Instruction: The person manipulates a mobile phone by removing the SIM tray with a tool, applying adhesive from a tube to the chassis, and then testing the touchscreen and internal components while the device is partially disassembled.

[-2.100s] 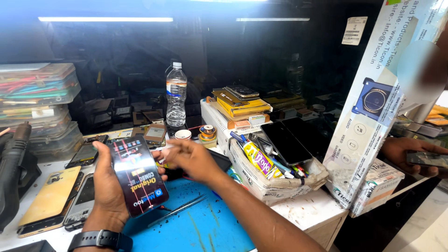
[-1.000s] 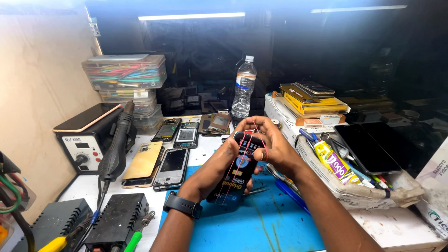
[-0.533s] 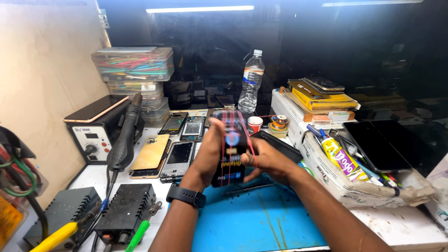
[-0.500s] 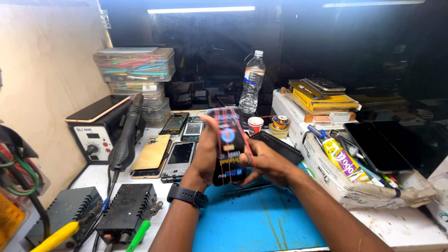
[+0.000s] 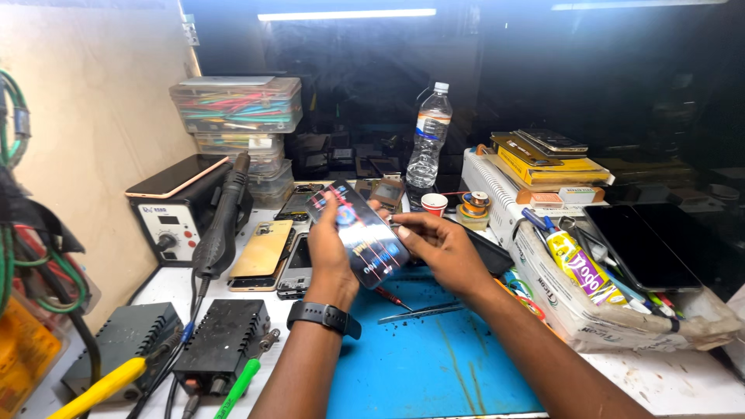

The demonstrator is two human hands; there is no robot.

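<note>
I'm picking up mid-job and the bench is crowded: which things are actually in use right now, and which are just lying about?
In hand:
- phone screen part with printed film, held above the blue mat
- left hand gripping it
- right hand at its edge

Lying about:
- water bottle
- hot-air station
- gold phone back
- tweezers
- glue tube
- stacked parts boxes

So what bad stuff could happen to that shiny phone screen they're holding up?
The phone screen is held in the air by the left hand and right hand; a slip might drop it onto the metal tweezers on the blue mat. Also, the water bottle stands close behind and could spill if knocked.
</note>
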